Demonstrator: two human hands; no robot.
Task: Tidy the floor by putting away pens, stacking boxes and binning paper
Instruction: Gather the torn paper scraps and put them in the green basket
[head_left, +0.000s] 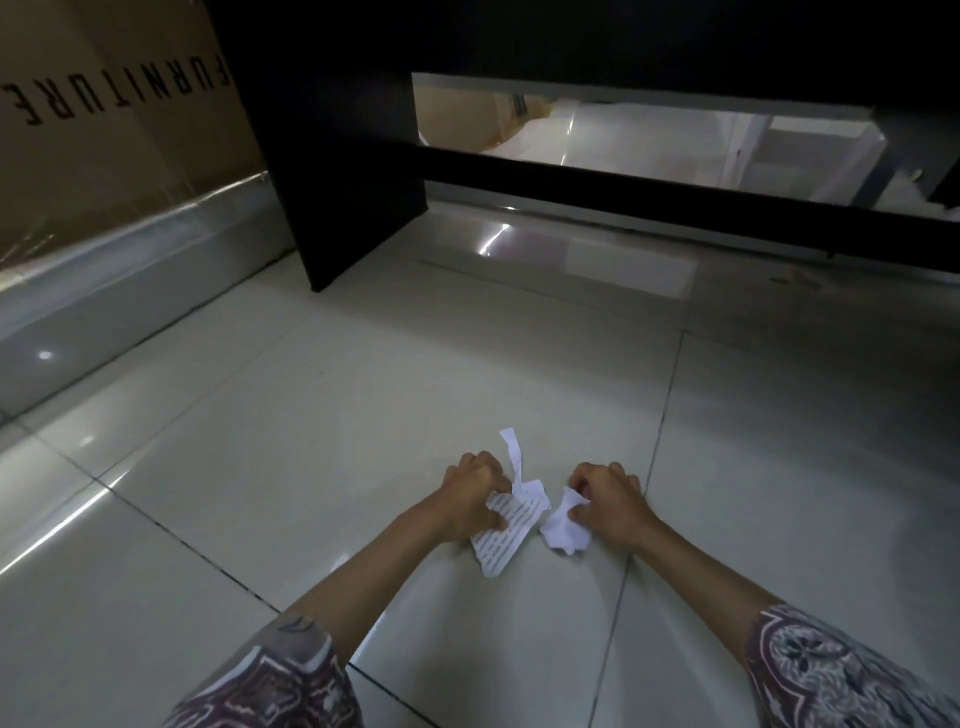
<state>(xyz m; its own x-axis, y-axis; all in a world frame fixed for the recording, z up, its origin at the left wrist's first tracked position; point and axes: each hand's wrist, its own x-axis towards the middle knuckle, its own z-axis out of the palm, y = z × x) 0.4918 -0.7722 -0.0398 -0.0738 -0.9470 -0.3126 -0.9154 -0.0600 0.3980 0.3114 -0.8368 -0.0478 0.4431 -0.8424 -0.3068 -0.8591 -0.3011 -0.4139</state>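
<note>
Crumpling low over the floor tiles (322, 415), I keep my left hand (470, 493) clenched on the printed paper (506, 530) and my right hand (608, 501) on the white scrap (563, 525), gathering loose strips before lifting.

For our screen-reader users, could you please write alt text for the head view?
Two hands gather torn paper on a white tiled floor: the left hand grips a printed scrap, the right hand a crumpled piece.
</note>
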